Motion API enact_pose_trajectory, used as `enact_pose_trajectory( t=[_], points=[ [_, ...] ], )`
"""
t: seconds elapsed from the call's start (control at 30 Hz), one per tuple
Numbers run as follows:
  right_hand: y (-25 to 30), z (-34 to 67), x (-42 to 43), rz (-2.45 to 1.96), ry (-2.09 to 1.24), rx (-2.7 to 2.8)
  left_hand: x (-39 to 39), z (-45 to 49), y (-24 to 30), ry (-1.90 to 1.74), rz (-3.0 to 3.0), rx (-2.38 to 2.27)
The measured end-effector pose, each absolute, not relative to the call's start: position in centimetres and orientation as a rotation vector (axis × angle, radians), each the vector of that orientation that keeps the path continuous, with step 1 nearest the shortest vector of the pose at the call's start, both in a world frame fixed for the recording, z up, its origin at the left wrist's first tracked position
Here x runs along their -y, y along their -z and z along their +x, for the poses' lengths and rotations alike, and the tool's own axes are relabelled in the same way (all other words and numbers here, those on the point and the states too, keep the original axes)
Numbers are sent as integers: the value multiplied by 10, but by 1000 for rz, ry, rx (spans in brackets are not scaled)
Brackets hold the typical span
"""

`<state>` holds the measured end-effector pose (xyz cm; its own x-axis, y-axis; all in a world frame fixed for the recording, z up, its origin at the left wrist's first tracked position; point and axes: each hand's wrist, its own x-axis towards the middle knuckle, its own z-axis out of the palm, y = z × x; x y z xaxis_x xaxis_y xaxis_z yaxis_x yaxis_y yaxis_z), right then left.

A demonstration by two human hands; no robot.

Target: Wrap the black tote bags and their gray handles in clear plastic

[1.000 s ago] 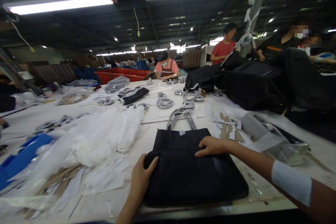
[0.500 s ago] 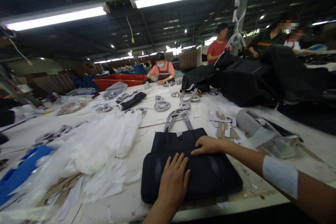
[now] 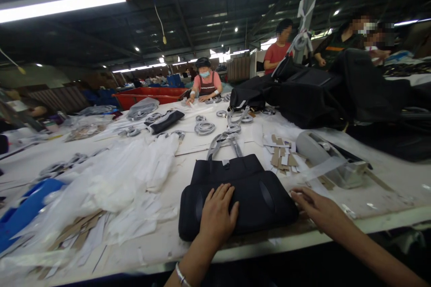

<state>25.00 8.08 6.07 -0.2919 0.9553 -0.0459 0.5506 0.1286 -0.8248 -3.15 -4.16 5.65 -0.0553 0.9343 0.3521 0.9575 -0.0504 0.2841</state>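
Note:
A black handbag (image 3: 249, 206) lies flat on the table close to me, its front part folded toward me. Its two handles (image 3: 215, 145), wrapped in grey covering, stretch away toward the far side. My left hand (image 3: 218, 213) rests on the bag with the palm down and fingers stretched out. At the bag's right edge is my right hand (image 3: 313, 208), its fingers loosely bent and apart; whether they touch the side is hard to tell. A small pale tab (image 3: 226, 163) shows at the bag's top edge.
White plastic sheets (image 3: 124, 184) and card strips (image 3: 77, 228) lie to the left, beside a blue container (image 3: 27, 210). Card pieces (image 3: 283, 154) and a tape dispenser (image 3: 332, 159) sit right. Black bags (image 3: 310, 94) are piled behind. A co-worker (image 3: 206, 83) works across the table.
My right hand has moved from the bag's upper part down to its right edge. My left hand stays flat on the bag. The view has shifted slightly.

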Motion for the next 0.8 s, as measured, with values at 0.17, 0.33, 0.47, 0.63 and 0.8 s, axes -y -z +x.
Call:
enact_pose_trajectory(
  t=[0.17, 0.33, 0.47, 0.63, 0.8],
  points=[
    [-58, 227, -67, -1125, -1893, 1195, 41, -35, -60, 736, -2133, 2146],
    [-55, 189, -74, -1018, -1915, 644, 38, -44, -70, 813, -2085, 2192],
    [-50, 151, -84, -930, -1943, 699, 37, -51, -76, 857, -2045, 2261],
    [-47, 105, -77, -774, -2002, 770, 35, -51, -78, 909, -1935, 2313],
    [-41, 78, -61, -580, -2070, 800, 31, -53, -85, 947, -1874, 2352]
  ],
)
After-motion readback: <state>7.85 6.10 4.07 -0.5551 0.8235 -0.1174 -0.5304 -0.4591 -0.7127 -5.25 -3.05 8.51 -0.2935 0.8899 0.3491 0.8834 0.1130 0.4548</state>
